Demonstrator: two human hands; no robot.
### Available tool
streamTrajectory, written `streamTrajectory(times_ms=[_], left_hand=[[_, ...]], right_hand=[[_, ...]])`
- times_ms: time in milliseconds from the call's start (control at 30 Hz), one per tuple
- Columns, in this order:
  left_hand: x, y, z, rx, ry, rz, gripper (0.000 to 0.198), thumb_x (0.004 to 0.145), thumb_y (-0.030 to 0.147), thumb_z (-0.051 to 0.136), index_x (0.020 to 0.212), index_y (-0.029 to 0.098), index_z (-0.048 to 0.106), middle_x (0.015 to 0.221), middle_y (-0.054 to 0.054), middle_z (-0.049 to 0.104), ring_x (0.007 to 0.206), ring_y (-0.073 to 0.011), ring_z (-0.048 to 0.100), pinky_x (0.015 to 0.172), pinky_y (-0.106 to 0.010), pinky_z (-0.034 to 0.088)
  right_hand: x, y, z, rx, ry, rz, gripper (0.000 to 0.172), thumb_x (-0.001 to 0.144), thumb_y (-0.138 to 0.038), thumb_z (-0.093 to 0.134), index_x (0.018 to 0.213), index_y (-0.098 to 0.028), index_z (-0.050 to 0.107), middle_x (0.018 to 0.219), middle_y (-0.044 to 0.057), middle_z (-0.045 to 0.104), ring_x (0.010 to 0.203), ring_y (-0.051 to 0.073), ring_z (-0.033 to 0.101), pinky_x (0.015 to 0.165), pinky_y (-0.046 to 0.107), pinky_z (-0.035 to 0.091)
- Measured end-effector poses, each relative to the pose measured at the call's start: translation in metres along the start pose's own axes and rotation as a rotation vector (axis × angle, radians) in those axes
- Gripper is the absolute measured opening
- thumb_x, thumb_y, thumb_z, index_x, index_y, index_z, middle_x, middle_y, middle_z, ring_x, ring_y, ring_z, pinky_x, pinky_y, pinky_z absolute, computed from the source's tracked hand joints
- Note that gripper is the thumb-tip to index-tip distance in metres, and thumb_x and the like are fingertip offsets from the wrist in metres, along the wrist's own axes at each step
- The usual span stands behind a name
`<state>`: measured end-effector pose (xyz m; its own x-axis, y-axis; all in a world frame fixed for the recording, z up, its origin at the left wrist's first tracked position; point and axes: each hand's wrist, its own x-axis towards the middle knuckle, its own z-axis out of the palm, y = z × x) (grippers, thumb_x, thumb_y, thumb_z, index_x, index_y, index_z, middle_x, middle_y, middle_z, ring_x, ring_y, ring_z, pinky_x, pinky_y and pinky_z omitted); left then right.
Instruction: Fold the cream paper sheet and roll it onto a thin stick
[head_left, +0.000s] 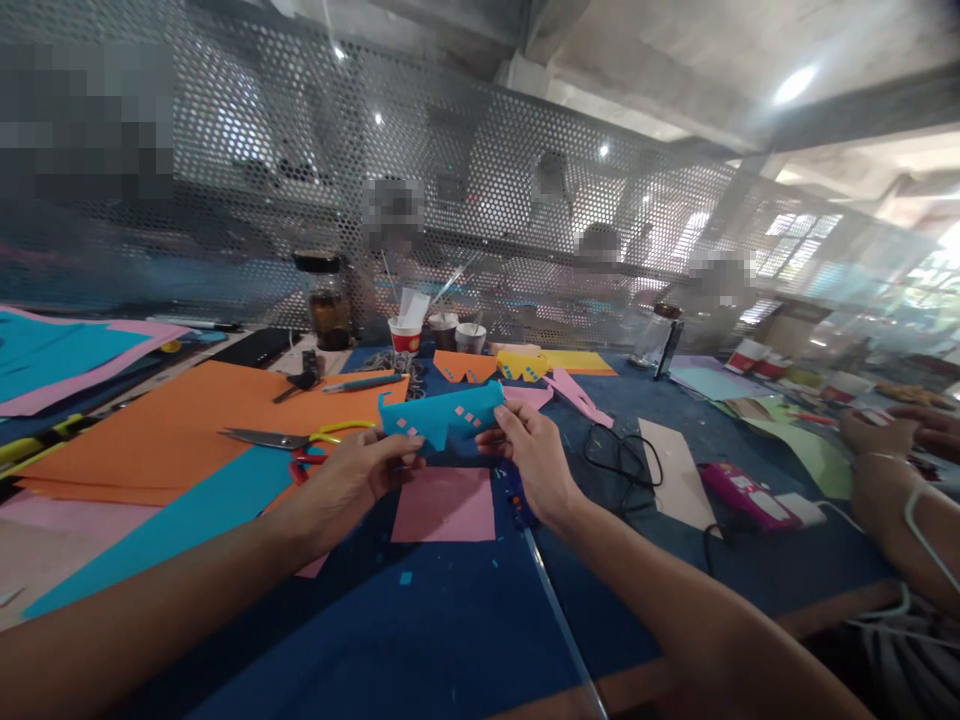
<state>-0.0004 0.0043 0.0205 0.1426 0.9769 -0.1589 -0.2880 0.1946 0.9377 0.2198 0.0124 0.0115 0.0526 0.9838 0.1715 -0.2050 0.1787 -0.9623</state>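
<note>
A dark-lidded jar [324, 300] stands near paper cups [406, 338].

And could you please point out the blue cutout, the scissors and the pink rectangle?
Blue cutout [436, 413]: head view, middle of its surface.
Scissors [289, 440]: head view, blades near the pivot.
Pink rectangle [444, 507]: head view, its middle.

Blue cutout [437, 413] in both hands [356, 475] [540, 455]

Dim overall; ceiling lamp [795, 85] glaring; right edge washed out; mesh screen [465, 170] hazy
</note>
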Motion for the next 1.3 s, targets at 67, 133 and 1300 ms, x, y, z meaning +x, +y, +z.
streamTrajectory(times_ms=[67,133,1300], left_hand=[[0.001,0.001,0.000,-0.012,-0.021,0.003,0.037,0.058,0.036,0.102,0.064,0.021,0.068,0.074,-0.001,0.070,0.074,-0.0173,0.067,0.067,-0.027,0.058],[0.002,0.003,-0.001,-0.016,-0.038,-0.002,0.035,0.060,0.038,0.100,0.067,0.021,0.070,0.073,-0.002,0.070,0.076,-0.0189,0.068,0.070,-0.029,0.060],[0.026,0.001,-0.027,0.066,-0.026,0.118,0.035,0.078,0.043,0.097,0.078,0.019,0.072,0.080,-0.004,0.076,0.079,-0.0204,0.077,0.077,-0.030,0.061]], right_hand=[[0.002,0.001,-0.001,0.009,0.008,0.011,0.041,0.084,-0.058,0.085,0.093,-0.020,0.073,0.086,0.004,0.079,0.076,0.020,0.078,0.070,0.034,0.066],[0.002,0.001,-0.002,0.017,0.014,0.018,0.041,0.083,-0.058,0.086,0.094,-0.020,0.074,0.085,0.003,0.079,0.076,0.020,0.078,0.070,0.034,0.066],[0.013,0.000,-0.010,0.018,0.055,-0.011,0.054,0.077,-0.048,0.090,0.121,-0.022,0.072,0.083,-0.004,0.074,0.069,0.017,0.076,0.066,0.028,0.061]])
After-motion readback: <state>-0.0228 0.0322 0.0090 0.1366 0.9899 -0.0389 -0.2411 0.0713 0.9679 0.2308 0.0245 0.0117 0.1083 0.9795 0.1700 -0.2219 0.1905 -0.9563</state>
